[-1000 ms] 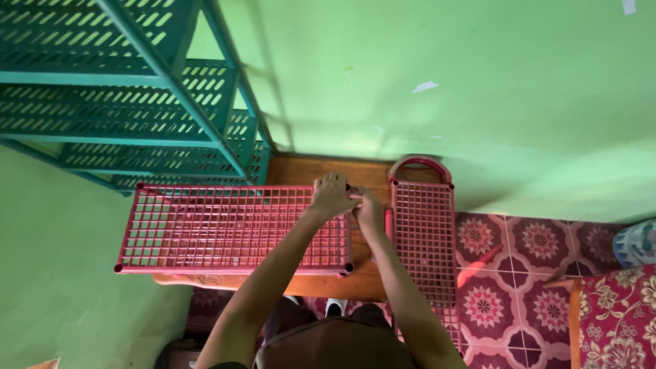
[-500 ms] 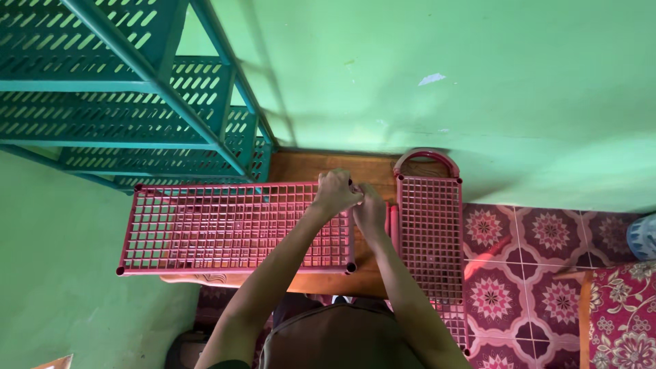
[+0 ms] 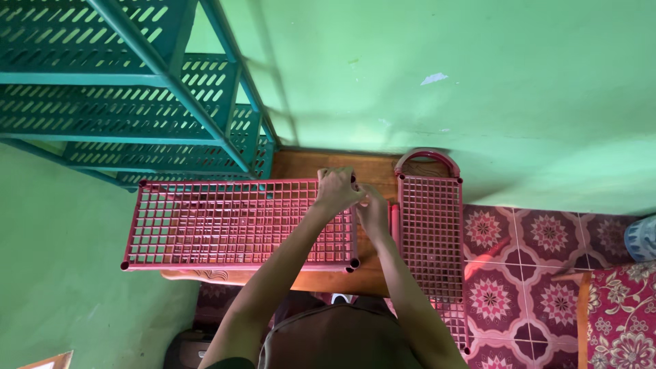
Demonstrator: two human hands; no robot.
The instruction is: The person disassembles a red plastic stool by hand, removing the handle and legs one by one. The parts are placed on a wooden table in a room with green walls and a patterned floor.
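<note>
A red plastic grid shelf panel [image 3: 219, 222] lies flat across a small wooden table [image 3: 301, 165]. My left hand [image 3: 335, 190] grips the panel's far right corner, fingers curled over its edge. My right hand [image 3: 372, 212] is pressed close beside it at the same corner, fingers closed; what it holds is hidden. A second red grid panel [image 3: 430, 232] with an arched end stands on edge just right of my hands, and a red tube [image 3: 391, 219] shows between it and my right hand.
A tall teal plastic rack [image 3: 137, 89] stands against the green wall [image 3: 444, 82] at the upper left. Patterned red floor tiles [image 3: 533, 273] lie to the right, with a floral cushion [image 3: 622, 321] and a blue-white object [image 3: 642, 239] at the right edge.
My hands and the flat panel's right corner have shifted slightly up towards the wall. The view has drifted a little; the upright panel has stayed in place.
</note>
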